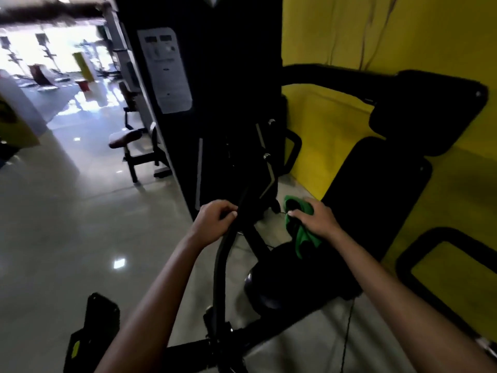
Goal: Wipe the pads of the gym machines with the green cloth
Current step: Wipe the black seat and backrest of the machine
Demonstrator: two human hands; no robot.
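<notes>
My right hand (316,220) grips the bunched green cloth (302,235) at the lower left edge of the long black back pad (376,195). Part of the cloth hangs down below my fingers over the round black seat pad (290,278). A second black pad (430,111), the headrest, sits above the back pad against the yellow wall. My left hand (215,220) curls around a curved black bar (223,254) of the machine, left of the seat.
The machine's tall black weight housing (215,103) with a white instruction label (166,71) stands just ahead. A black handle loop (441,267) sticks out at right by the yellow wall. Another bench (129,141) stands on the glossy floor at left.
</notes>
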